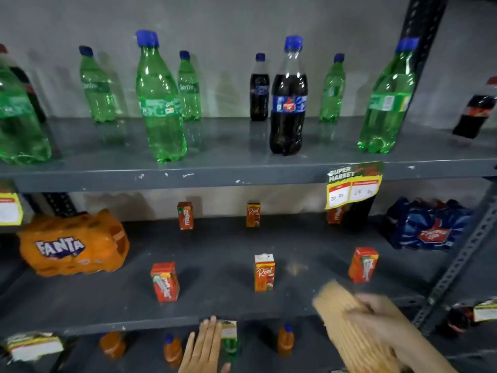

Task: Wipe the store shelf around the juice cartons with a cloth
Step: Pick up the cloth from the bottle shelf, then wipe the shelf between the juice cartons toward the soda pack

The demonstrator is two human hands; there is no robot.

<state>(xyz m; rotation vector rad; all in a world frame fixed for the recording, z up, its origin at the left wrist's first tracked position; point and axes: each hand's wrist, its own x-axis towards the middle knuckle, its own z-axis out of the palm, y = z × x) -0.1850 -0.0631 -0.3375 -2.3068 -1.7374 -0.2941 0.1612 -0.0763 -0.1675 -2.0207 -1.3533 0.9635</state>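
Note:
The middle grey shelf [223, 249] carries small red and orange juice cartons, spaced apart. Three stand in front: one at the left [164, 281], a "Real" carton [264, 272] in the middle, one at the right [363, 264]. Further cartons stand at the back [185, 215] [253, 214]. My right hand [387, 324] grips a folded tan ribbed cloth [341, 310] at the shelf's front edge, right of the "Real" carton. My left hand [204, 345] is flat with fingers apart, below the shelf's front edge, holding nothing.
An orange Fanta multipack [72, 243] fills the shelf's left, a blue multipack [427, 224] its right. Green and dark soda bottles stand on the upper shelf [242, 170], where a price tag [352, 184] hangs. Small orange bottles [285, 341] sit on the shelf below. A slotted upright [462, 259] stands at right.

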